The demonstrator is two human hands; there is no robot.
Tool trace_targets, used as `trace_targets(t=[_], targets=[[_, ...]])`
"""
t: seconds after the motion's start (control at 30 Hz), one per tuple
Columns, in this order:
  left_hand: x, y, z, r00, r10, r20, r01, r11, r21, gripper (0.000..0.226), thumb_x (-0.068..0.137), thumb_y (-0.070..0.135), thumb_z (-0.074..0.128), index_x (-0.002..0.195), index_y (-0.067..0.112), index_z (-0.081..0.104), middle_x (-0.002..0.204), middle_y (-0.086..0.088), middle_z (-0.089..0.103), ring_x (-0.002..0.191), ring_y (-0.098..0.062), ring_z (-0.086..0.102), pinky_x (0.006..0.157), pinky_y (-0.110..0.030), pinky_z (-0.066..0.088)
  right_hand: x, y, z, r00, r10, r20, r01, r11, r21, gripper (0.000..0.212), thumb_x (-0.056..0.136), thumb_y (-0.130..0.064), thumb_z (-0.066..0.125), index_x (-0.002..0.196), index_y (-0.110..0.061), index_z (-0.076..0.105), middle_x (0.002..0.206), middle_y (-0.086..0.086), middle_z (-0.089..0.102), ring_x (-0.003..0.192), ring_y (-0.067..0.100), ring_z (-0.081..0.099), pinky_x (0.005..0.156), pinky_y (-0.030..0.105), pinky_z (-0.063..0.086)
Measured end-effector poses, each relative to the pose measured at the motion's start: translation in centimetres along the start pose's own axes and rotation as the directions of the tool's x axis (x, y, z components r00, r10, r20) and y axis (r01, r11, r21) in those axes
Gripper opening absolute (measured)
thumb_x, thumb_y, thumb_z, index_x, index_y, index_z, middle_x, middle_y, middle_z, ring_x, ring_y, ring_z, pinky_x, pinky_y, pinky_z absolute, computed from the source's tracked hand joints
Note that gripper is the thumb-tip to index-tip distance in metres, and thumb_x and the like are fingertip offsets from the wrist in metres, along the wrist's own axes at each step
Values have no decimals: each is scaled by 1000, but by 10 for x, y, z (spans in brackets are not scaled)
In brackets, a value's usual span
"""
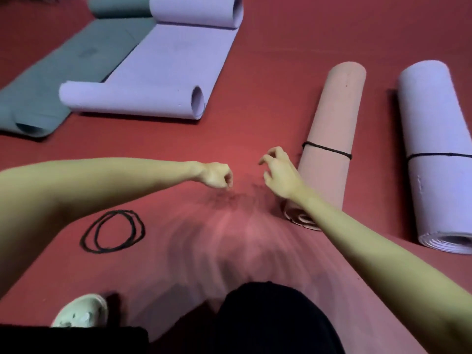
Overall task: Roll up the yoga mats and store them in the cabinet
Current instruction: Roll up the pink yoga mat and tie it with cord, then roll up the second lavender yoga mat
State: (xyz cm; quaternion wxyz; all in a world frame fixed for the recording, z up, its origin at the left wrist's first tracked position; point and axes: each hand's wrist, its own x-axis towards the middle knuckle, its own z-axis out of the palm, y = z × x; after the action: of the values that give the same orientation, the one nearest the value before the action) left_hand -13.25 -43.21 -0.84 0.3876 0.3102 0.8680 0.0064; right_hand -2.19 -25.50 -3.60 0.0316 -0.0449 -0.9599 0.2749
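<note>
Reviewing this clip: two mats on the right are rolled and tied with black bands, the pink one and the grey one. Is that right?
Not quite. In the head view, the two tied rolls on the right are the pink mat and a lilac mat, not grey. The grey mat lies still partly unrolled on the left.

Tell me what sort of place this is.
Probably a yoga or exercise studio. Several mats lie on a red padded floor: a rolled pink mat and a rolled purple mat, each tied with a black band, and a half-unrolled purple mat beside a grey one.
</note>
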Motion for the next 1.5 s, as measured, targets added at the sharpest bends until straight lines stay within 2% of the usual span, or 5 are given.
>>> trace_targets(t=[0.2, 0.4, 0.87, 1.23, 1.5], targets=[[-23, -97, -46, 985, -73, -154, 46, 985, -169, 16, 89, 2, 53, 86, 12, 65, 81, -6, 65, 67, -13, 61, 61, -24, 50, 83, -72, 31, 984, -40, 174, 48, 998, -38, 38, 86, -2, 49, 123, -1, 55, 127, 20, 40, 117, 39, 46, 100, 40, 40], [-2, -236, -90, 933, -141, -331, 162, 986, 35, 27, 87, 9, 55, 111, 5, 66, 115, -14, 67, 105, -27, 61, 88, -30, 46, 202, -150, 79, 890, -73, 451, 230, 924, -304, 51, 91, -13, 55, 136, 2, 39, 131, 26, 41, 116, 42, 50, 95, 41, 43], [92, -436, -163, 812, 95, -575, 68, 965, 254, 48, 79, 10, 60, 123, -2, 46, 131, -20, 42, 121, -38, 44, 96, -49, 44, 415, -200, 187, 993, 82, 88, -9, 783, -622, 97, 85, -10, 62, 155, -13, -5, 160, 18, -18, 149, 33, -10, 120, 49, 5], [145, -479, -192, 626, 173, -761, -26, 979, 201, 59, 98, 30, 45, 145, -2, 29, 152, -23, 26, 138, -38, 27, 110, -49, 26, 438, -211, 221, 995, 87, -43, -94, 740, -666, 110, 51, -53, 87, 139, -15, 33, 132, 20, 36, 120, 37, 36, 97, 43, 33], [131, -483, -157, 519, 185, -835, 87, 960, 267, 56, 94, 42, 23, 125, 3, 50, 126, -17, 51, 119, -38, 42, 103, -53, 27, 409, -241, 229, 999, 20, 25, 5, 682, -731, 74, 66, -15, 75, 132, -12, 40, 125, 11, 49, 103, 37, 51, 84, 41, 35]])
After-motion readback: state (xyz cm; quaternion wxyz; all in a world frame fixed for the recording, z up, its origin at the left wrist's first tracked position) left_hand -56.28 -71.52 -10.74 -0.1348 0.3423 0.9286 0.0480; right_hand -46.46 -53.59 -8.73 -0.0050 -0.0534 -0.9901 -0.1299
